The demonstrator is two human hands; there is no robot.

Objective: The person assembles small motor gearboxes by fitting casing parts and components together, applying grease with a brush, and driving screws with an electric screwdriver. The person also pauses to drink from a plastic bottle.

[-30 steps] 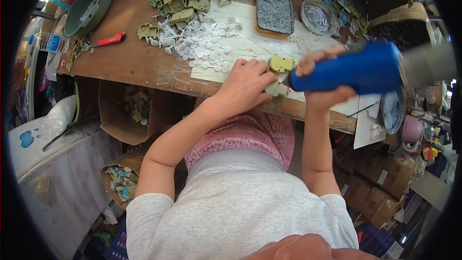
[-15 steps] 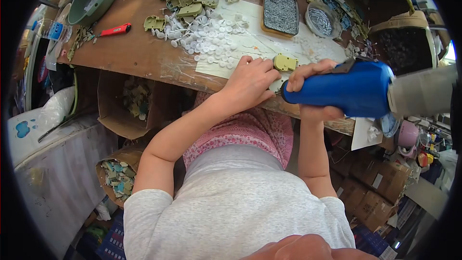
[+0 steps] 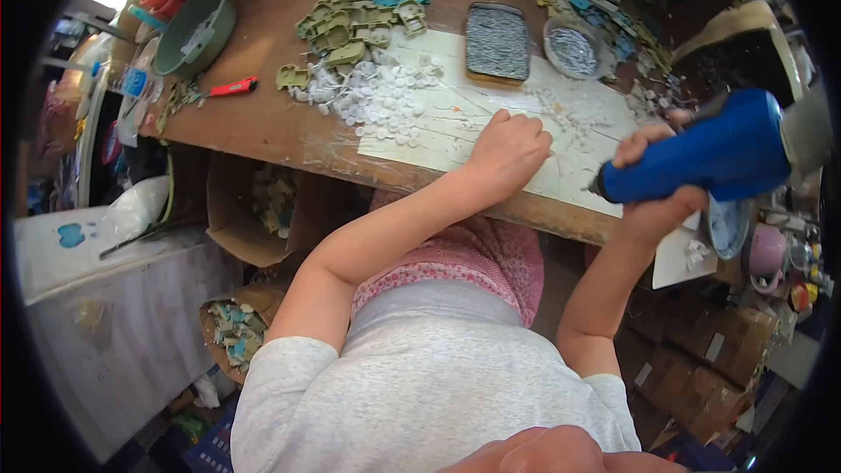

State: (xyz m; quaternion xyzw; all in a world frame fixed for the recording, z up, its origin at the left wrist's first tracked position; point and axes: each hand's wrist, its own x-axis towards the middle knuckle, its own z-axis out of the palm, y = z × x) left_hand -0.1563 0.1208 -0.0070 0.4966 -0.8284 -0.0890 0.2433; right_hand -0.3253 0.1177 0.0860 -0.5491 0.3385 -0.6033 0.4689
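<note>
My left hand rests knuckles-up on the pale paper sheet at the table's front edge, fingers curled down; the olive plastic part seen earlier is out of sight beneath it. My right hand grips a blue power screwdriver, held off to the right of the left hand with its tip pointing left and lifted clear of the paper. A heap of white plastic caps lies left of my left hand. Behind it sits a pile of olive and blue plastic parts.
A dark tray of screws and a round dish of screws stand at the back of the wooden table. A red utility knife and a green bowl lie far left. Cardboard boxes of scraps sit under the table.
The right hand drew the screwdriver away to the right and up. The left hand closed over the olive part, which no longer shows. The view shifted slightly.
</note>
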